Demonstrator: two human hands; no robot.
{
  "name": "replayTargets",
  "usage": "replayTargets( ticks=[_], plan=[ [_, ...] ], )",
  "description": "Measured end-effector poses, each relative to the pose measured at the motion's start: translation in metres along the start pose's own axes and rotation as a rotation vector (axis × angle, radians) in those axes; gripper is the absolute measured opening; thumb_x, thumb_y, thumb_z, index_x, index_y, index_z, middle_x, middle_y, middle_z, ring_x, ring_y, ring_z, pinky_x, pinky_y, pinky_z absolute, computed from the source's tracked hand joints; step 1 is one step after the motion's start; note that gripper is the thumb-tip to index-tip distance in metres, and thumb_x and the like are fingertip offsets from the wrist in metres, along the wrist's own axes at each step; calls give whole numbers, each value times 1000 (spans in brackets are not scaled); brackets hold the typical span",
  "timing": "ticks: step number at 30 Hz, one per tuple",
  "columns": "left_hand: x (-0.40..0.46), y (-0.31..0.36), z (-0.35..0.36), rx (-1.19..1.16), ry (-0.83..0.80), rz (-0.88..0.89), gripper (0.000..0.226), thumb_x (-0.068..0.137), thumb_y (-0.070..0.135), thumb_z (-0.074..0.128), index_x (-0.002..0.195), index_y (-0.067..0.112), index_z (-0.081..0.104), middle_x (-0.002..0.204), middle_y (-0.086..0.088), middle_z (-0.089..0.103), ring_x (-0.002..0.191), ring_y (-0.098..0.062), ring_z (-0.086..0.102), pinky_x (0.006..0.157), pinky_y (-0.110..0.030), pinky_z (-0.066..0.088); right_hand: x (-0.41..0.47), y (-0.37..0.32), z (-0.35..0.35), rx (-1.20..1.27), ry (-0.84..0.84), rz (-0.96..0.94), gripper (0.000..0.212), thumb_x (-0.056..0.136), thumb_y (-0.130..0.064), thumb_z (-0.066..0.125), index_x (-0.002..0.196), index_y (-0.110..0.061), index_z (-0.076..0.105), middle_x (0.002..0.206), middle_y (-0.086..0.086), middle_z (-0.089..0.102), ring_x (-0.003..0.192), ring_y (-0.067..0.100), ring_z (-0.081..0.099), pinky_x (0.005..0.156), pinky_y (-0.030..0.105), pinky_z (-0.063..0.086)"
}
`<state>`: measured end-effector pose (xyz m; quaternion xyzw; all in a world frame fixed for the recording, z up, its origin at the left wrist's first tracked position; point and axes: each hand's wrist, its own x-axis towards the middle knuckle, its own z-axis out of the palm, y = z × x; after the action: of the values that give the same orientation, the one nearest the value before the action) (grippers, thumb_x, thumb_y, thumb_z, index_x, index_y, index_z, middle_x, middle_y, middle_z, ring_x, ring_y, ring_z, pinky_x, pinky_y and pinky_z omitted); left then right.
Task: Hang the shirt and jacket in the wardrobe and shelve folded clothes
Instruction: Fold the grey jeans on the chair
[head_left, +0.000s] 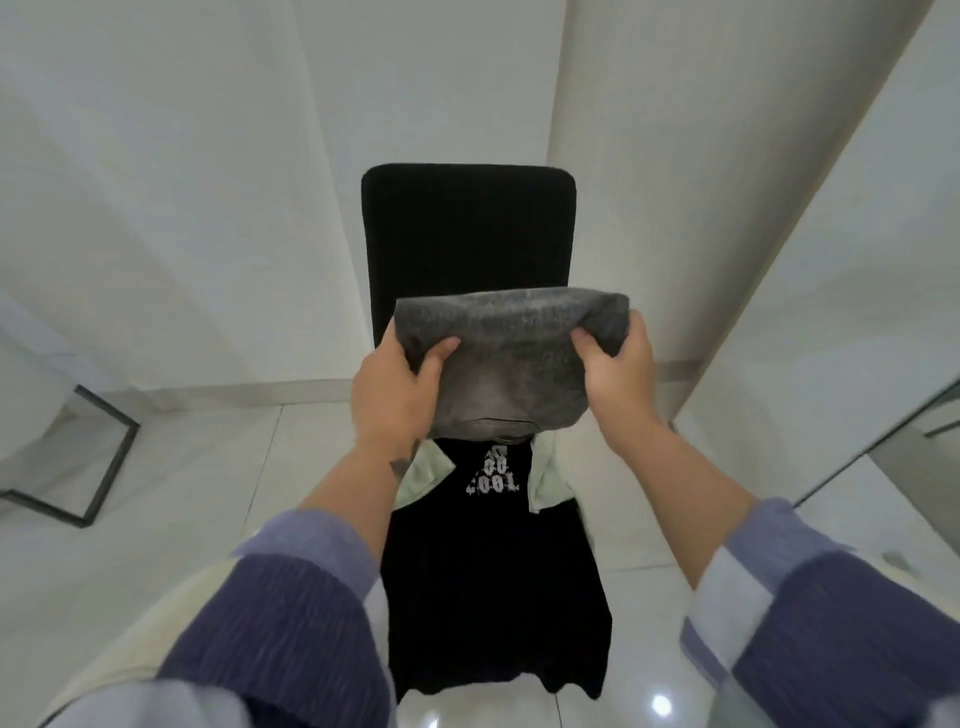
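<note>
Folded grey garment (511, 358) is held above the black chair (467, 228), left hand (395, 395) and right hand (618, 369) fingers clamped on its sides; black printed tee (493, 525) and pale green garment (426, 470) remain on seat, wardrobe unseen, so shelving looks mid-way.

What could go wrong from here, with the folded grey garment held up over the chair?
1. The folded grey knit garment is pinched only at its two sides by the left hand and right hand; its middle sags and the fold may fall open.
2. The black printed T-shirt drapes over the front edge of the black chair and could slide to the glossy white tiled floor.
</note>
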<state>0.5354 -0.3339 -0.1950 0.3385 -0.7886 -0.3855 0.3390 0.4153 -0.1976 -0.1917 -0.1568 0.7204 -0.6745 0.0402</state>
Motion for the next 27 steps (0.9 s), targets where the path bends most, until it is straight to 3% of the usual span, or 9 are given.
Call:
replayTargets(
  ticks=[5, 9, 14, 17, 19, 22, 24, 25, 27],
  plan=[
    [-85, -74, 8, 130, -119, -164, 38, 89, 43, 58, 114, 15, 56, 94, -1, 66, 92, -24, 63, 72, -27, 41, -86, 85, -12, -122, -12, 119, 21, 91, -15, 60, 107, -22, 47, 93, -16, 55, 91, 8, 56, 88, 27, 48],
    [-124, -112, 12, 198, -171, -227, 37, 90, 38, 58, 116, 13, 54, 70, 17, 48, 68, -10, 49, 63, -25, 35, -127, 128, -14, -202, -4, 145, 17, 90, -9, 60, 101, -14, 47, 87, -6, 59, 84, 14, 61, 73, 24, 51],
    [-96, -138, 32, 122, -128, -263, 40, 90, 41, 57, 120, 14, 50, 88, 6, 58, 83, -17, 58, 70, -26, 42, -93, 151, 10, -281, -34, 126, 23, 90, -16, 61, 108, -17, 47, 94, -3, 59, 85, 12, 58, 71, 19, 46],
    [-57, -156, 60, 59, -109, -247, 31, 90, 41, 56, 112, 19, 48, 95, 8, 57, 86, -10, 54, 74, -25, 41, -54, 169, 29, -292, -24, 115, 31, 92, -19, 59, 119, -14, 47, 97, -7, 56, 87, 7, 55, 71, 10, 43],
    [-33, -172, 84, 23, -111, -249, 31, 91, 40, 56, 113, 20, 47, 101, 8, 58, 90, -8, 54, 76, -22, 40, -31, 192, 41, -325, -5, 129, 37, 93, -21, 58, 127, -14, 46, 106, -5, 55, 95, 8, 53, 76, 10, 42],
    [-4, -201, 121, 43, -153, -266, 38, 93, 35, 55, 123, 15, 46, 101, 11, 52, 92, -4, 48, 79, -20, 38, -2, 242, 54, -424, -5, 147, 43, 96, -26, 51, 135, -15, 40, 124, 1, 54, 113, 15, 52, 95, 25, 42],
    [5, -228, 147, 112, -160, -258, 45, 93, 34, 55, 130, 13, 41, 109, 5, 53, 102, -10, 51, 88, -26, 41, 12, 278, 63, -636, -62, 142, 52, 99, -34, 39, 146, -16, 26, 145, 6, 39, 133, 23, 40, 109, 36, 31],
    [6, -244, 159, 164, -166, -250, 53, 93, 34, 54, 137, 14, 33, 124, -1, 50, 115, -16, 49, 98, -33, 40, 15, 295, 67, -850, -136, 136, 58, 100, -40, 30, 151, -17, 13, 156, 6, 22, 142, 25, 25, 115, 42, 20],
    [-1, -273, 180, 346, -245, -196, 67, 97, 37, 42, 150, 21, 5, 155, -3, 19, 140, -22, 26, 114, -49, 23, 15, 323, 70, -1220, -311, 107, 64, 99, -49, 9, 152, -18, -9, 161, 0, -11, 148, 23, -9, 116, 54, -3]
  ],
)
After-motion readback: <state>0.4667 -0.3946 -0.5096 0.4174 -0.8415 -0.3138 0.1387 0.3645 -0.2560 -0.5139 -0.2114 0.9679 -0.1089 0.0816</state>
